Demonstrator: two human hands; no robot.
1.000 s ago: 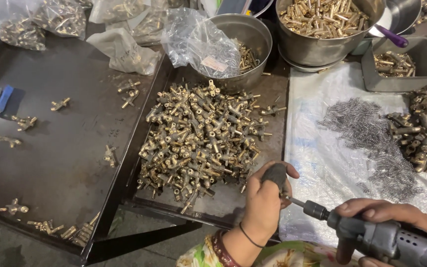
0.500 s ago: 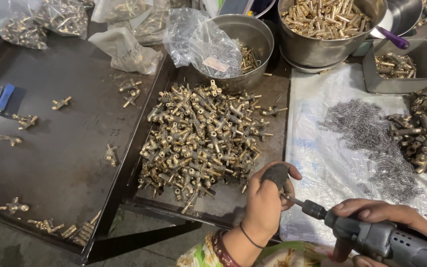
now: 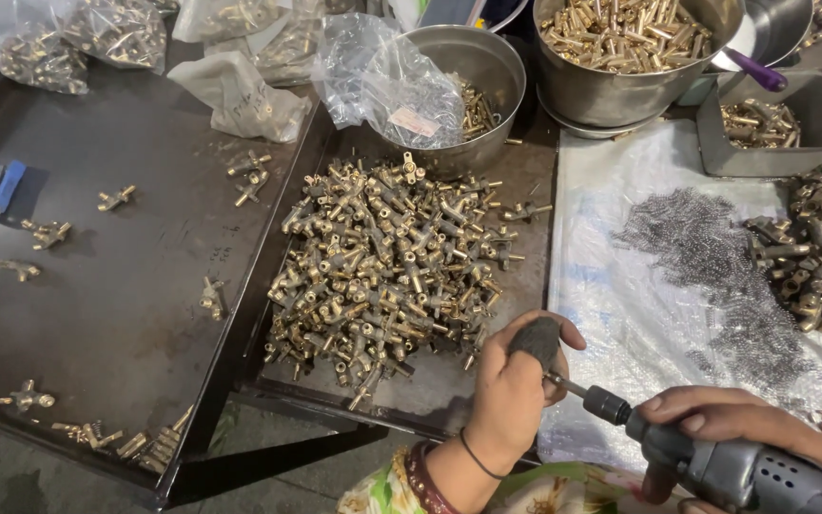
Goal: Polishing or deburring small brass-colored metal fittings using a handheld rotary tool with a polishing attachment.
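At the tray's near edge [image 3: 335, 405], left hand [image 3: 516, 390] clasps fitting [image 3: 535, 340].

Your left hand [image 3: 516, 381] is curled into a loose fist, thumb on top, wrist bent upward with bangles and a thin band on it. Your right hand [image 3: 730, 419] lies low, fingers wrapped closed, forearm running off right.

We grip a matt dark piece [image 3: 535, 341] against our grey metal power driver [image 3: 744, 471]; beyond it lie shiny brass fittings [image 3: 382, 257] on a dull metal tray [image 3: 430, 390], right, glossy plastic sheet [image 3: 620, 314].
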